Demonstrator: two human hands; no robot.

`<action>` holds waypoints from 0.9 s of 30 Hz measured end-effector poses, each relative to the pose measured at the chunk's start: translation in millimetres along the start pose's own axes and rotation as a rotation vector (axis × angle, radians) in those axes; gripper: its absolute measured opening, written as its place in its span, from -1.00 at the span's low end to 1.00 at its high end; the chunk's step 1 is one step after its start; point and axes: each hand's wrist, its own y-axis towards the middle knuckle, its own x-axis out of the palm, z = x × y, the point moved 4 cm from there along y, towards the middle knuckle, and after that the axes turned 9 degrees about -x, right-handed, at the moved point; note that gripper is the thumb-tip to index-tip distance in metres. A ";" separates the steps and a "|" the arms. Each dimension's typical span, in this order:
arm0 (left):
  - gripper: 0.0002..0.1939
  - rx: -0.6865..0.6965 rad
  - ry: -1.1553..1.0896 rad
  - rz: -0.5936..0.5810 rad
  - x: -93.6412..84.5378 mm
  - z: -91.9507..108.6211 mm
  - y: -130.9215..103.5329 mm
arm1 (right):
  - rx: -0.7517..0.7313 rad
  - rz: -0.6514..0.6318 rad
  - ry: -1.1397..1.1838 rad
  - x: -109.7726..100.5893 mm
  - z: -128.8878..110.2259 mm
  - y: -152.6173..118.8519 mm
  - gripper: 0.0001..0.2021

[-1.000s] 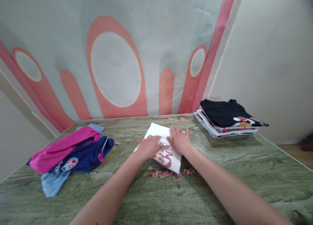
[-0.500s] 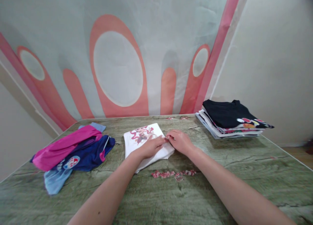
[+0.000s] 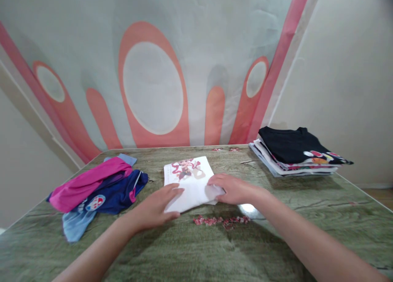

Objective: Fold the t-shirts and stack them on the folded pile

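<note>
A white T-shirt [image 3: 192, 194], folded into a small packet with a reddish printed figure on its upper part, lies on the table before me. My left hand [image 3: 155, 208] is at its near left corner, thumb and fingers apart, fingertips over the cloth and thumb below the edge. On the other side, my right hand [image 3: 231, 188] pinches the right edge, where the fabric bends up a little under the fingers. Part of that edge is hidden by the right hand.
To the left lies a loose heap of clothes [image 3: 92, 186] in pink, navy and light blue. A stack of folded garments with a black T-shirt [image 3: 294, 145] on top stands at the back right. The wood-patterned table [image 3: 196, 249] meets a printed wall covering [image 3: 196, 69] behind.
My left hand has moved off the top of the T-shirt to its near left corner. The right hand has come nearer and now grips the right edge. The view has shifted slightly.
</note>
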 end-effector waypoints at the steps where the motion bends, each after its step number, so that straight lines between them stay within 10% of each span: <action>1: -0.27 -0.015 0.025 -0.008 9.6 1.7 -10.6 | -0.015 -0.023 -0.014 3.1 -3.7 -5.5 -0.53; 6: -0.24 -0.033 0.076 -0.047 37.7 16.6 -2.1 | 0.058 0.062 -0.072 13.1 1.3 -42.2 -0.53; 15: -0.05 -0.010 -0.023 0.039 29.4 7.1 45.2 | 0.136 0.241 -0.055 7.4 28.8 -89.5 -0.56; 27: -0.78 0.101 0.039 0.173 11.1 16.7 29.1 | -0.027 0.352 -0.126 5.4 15.1 -78.4 -0.80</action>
